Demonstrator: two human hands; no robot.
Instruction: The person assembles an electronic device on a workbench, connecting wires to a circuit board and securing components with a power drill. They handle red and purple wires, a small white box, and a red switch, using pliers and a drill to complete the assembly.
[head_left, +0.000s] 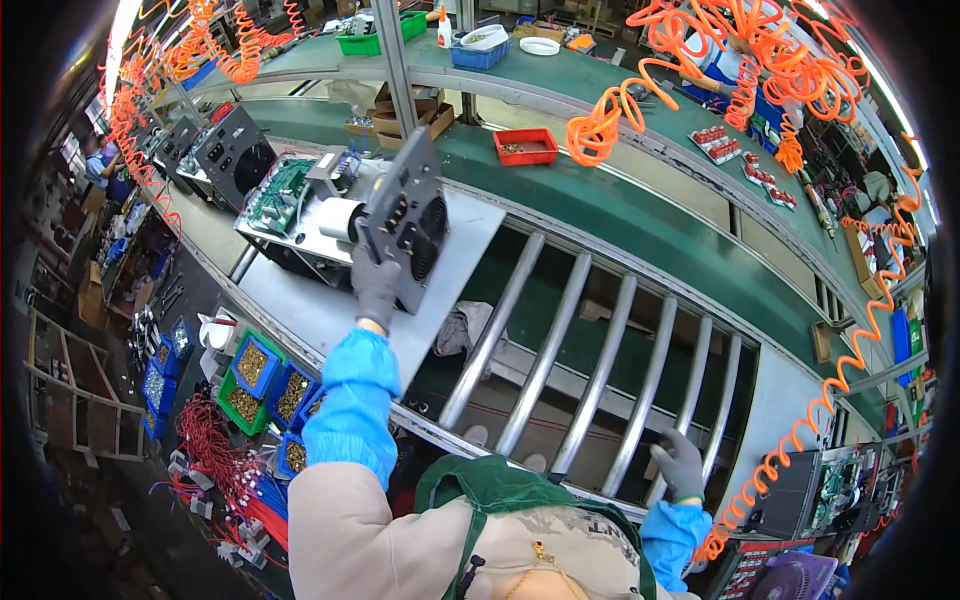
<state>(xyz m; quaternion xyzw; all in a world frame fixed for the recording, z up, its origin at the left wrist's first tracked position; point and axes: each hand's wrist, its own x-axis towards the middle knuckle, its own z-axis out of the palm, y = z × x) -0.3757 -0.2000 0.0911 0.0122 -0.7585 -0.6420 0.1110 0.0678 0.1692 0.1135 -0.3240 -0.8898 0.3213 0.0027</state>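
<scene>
My left hand (374, 286), in a grey glove and blue sleeve cover, grips the near edge of an upright black panel (408, 222) with a round fan grille. The panel stands at the end of an uncovered electrical unit, which carries a green circuit board (280, 192) and a white cylinder (340, 218). This unit rests on a pale metal plate (455, 255) on the conveyor line. My right hand (680, 467), gloved the same way, hovers by the near end of the metal rollers (600, 375). Its fingers are apart and nothing is in them.
Blue and green bins (252, 366) of small brass-coloured parts stand at the left, near red wire bundles (215, 450). A red tray (525, 147) lies on the green bench beyond. Orange coiled hoses (600, 125) hang overhead and at right. Gaps separate the rollers. Another black unit (235, 150) stands farther left.
</scene>
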